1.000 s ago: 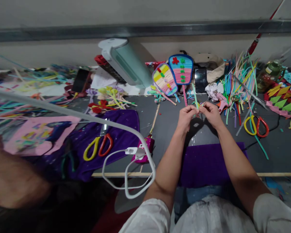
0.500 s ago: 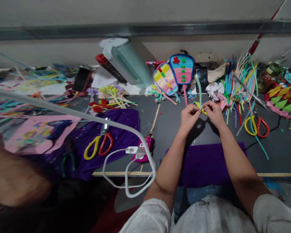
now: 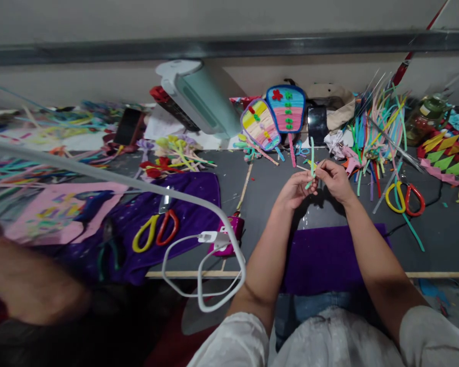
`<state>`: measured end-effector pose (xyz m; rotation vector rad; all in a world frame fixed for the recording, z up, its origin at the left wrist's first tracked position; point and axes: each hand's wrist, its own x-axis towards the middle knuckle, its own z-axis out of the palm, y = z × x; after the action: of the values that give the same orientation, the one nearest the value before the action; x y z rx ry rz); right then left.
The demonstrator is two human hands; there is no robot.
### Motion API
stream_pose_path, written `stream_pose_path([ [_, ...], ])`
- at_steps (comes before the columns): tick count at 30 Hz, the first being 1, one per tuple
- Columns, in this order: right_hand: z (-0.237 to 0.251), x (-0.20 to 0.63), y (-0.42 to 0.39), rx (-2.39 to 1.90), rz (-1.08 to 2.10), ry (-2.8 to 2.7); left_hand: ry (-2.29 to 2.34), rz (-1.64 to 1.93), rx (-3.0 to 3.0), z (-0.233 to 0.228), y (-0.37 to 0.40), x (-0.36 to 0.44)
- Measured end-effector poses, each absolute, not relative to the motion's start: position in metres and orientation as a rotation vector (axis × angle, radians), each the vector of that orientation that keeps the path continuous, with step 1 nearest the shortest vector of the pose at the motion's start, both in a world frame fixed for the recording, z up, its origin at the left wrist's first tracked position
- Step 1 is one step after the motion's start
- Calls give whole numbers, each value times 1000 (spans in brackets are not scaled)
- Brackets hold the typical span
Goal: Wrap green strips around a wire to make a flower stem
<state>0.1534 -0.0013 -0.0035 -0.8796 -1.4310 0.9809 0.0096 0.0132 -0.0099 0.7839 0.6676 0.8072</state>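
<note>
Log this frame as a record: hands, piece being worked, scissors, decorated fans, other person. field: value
left hand: fingers holding green strip
right hand: fingertips at the strip; exact grip unclear
green strip: free end pointing toward the wall
scissors: one pair right of hands, another pair at left over purple cloth
decorated fans: yellow-and-pink, blue-and-pink
other person: blurred arm, left edge

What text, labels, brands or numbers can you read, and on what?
None legible.
Pale label on the green jar: too small to read.
Dark, red-topped object beside the pale teal appliance: any lettering too blurred to read.
White paper to its left: any marks too faint to read.
</note>
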Motion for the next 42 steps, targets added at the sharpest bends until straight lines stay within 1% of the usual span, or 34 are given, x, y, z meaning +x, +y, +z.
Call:
stream_pose_path([
  [3, -2, 153, -2, -890, 1006, -1428, 658, 796, 775, -10, 13, 9],
  [6, -4, 153, -1, -959, 969, -1421, 741, 918, 868, -10, 13, 11],
  [9, -9, 155, 3, -1048, 908, -1408, 889, 1148, 1167, -9, 11, 15],
  [12, -15, 156, 6, -1099, 911, -1373, 1040, 1318, 1536, -7, 7, 18],
  [17, -20, 158, 10, -1129, 897, -1344, 1137, 1348, 1802, -8, 3, 20],
  [23, -17, 157, 8, -1142, 803, -1432, 1125, 1347, 1763, -7, 3, 22],
  [29, -14, 157, 6, -1051, 786, -1471, 1047, 1360, 1560, -7, 6, 22],
  [37, -9, 154, 3, -922, 915, -1474, 800, 989, 952, -11, 13, 13],
  [40, -9, 155, 3, -955, 900, -1482, 827, 1044, 1014, -11, 12, 14],
  [42, -9, 156, 3, -1029, 828, -1507, 874, 1130, 1150, -12, 12, 15],
])
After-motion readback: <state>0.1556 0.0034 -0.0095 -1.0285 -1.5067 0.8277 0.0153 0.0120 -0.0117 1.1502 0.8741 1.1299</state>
